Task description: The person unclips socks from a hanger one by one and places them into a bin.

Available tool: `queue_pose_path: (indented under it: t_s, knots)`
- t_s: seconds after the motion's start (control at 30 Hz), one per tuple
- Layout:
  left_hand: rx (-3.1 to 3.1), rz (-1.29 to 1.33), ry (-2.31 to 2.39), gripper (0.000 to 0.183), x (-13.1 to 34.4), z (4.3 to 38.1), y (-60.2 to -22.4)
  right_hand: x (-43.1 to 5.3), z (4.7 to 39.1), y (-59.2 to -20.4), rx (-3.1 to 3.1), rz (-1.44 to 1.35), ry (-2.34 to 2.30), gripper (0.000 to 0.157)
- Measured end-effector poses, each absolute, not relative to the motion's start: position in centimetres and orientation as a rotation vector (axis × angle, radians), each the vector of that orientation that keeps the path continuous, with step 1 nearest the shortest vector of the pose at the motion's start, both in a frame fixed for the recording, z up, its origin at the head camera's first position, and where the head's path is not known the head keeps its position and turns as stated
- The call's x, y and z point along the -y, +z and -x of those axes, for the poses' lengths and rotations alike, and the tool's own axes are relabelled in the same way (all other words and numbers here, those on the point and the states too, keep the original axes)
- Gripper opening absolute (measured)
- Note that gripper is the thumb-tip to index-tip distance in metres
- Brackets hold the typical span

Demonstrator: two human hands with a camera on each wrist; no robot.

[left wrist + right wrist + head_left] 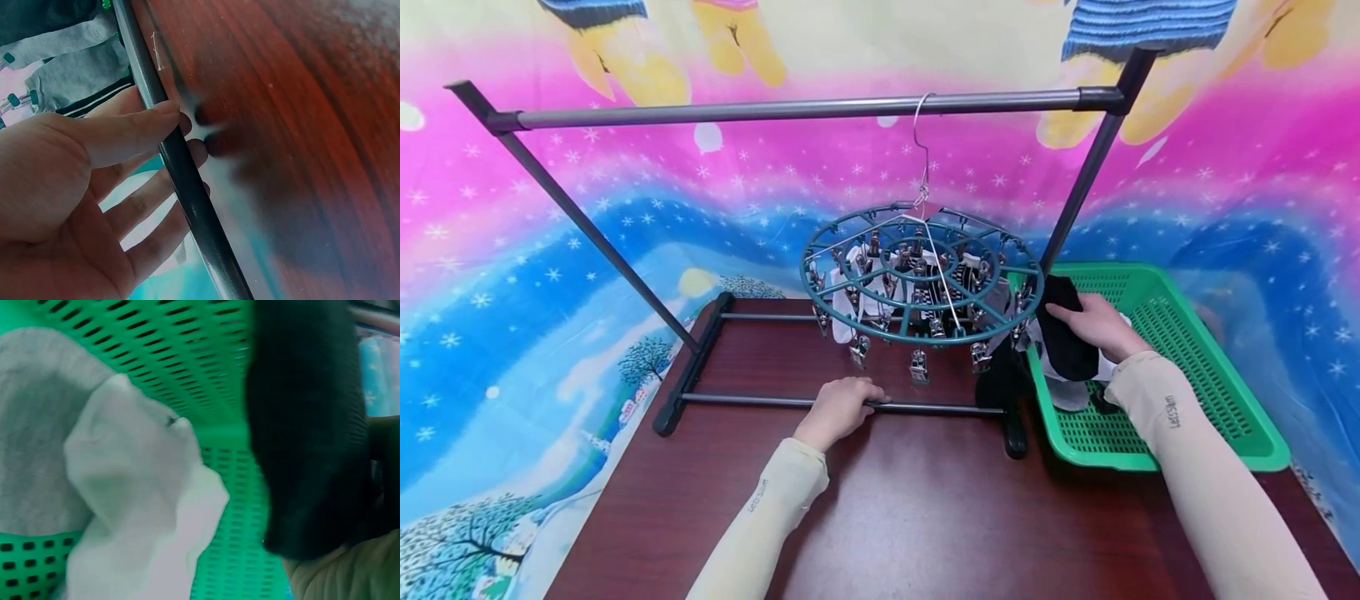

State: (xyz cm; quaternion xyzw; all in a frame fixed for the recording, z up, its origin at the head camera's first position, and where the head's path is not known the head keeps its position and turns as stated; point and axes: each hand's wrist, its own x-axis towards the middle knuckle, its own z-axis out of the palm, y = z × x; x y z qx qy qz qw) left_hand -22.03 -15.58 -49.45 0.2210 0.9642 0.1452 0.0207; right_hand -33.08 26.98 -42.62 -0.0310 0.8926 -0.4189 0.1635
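My left hand (842,410) grips the front lower bar (737,401) of a dark metal rack. In the left wrist view, the thumb lies across the bar (215,256) with fingers behind it. My right hand (1103,323) holds a black sock (1070,333) at the left side of a green plastic basket (1240,400). In the right wrist view, this sock (309,425) hangs beside a white sock (131,481) and a grey sock (37,444) in the basket. Left of the right hand hangs a round clip hanger (958,337) with socks clipped on.
The hanger's hook (916,125) hangs on the rack's top bar (700,112). Several metal clips dangle, such as the front clip (919,365). The rack and basket stand on a reddish-brown table (910,500). Behind is a colourful printed cloth (587,225).
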Motion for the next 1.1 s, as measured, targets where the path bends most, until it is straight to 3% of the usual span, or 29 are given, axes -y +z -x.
queue_pose_path:
  t_s: [0.4, 1.1]
  knots:
    - [-3.002, -0.657, 0.451, 0.034, 15.2, 21.9, -49.5, -27.0, 33.2, -44.5, -2.447, 0.124, -1.129, 0.055]
    - [-2.998, -0.655, 0.498, 0.034, 15.0, 21.9, -49.2, -28.8, 33.6, -46.3, -2.503, 0.055, -0.970, 0.072]
